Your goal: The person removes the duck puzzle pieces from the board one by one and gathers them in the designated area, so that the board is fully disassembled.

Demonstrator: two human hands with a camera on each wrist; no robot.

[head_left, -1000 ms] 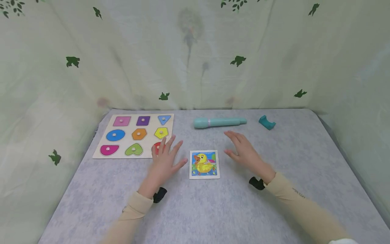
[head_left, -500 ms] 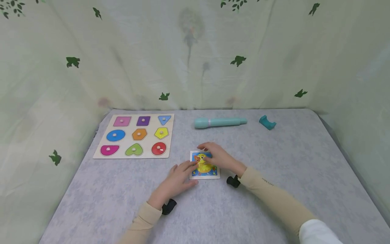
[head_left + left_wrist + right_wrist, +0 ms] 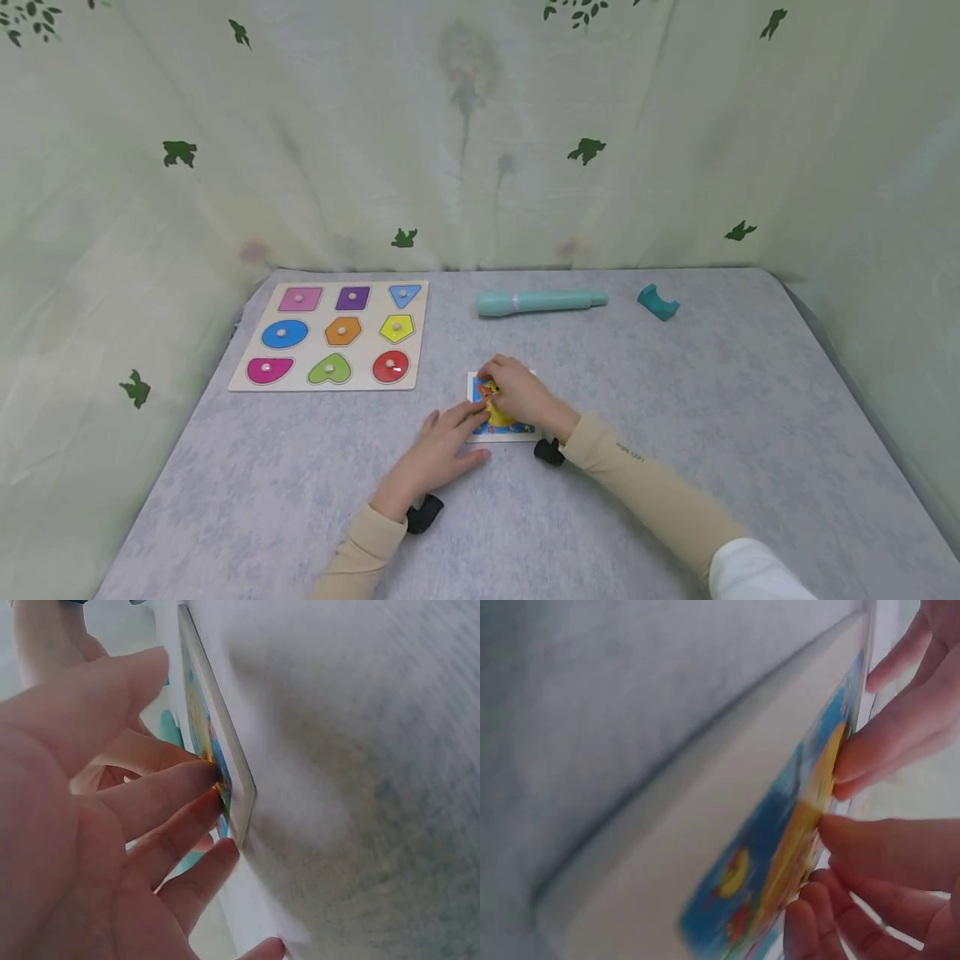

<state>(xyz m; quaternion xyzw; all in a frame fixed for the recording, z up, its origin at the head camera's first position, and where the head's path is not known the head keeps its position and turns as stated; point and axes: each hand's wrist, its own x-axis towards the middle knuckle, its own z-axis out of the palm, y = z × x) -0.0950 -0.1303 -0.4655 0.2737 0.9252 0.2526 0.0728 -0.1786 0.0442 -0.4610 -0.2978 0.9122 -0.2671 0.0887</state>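
A small square duck puzzle (image 3: 512, 429) with a white frame lies flat on the table in the head view. My left hand (image 3: 435, 454) reaches over its left side with fingers extended; in the left wrist view the fingertips touch the picture and the edge of the frame (image 3: 234, 750). From the far right, my right hand (image 3: 522, 396) covers the upper part of the picture. In the right wrist view its thumb and bent fingers (image 3: 802, 926) touch the picture; whether they pinch a piece cannot be made out.
Behind to the left lies a wooden board (image 3: 367, 360) with several coloured knobbed shapes. A mint-green stick-like tube (image 3: 551, 301) and a teal curved block (image 3: 658, 303) lie along the back. Patterned curtains (image 3: 322, 183) enclose the table.
Both hands have come in from the sides onto the puzzle. Over the last half second the right hand has shifted slightly left and bent its fingers. The puzzle has stayed in place.
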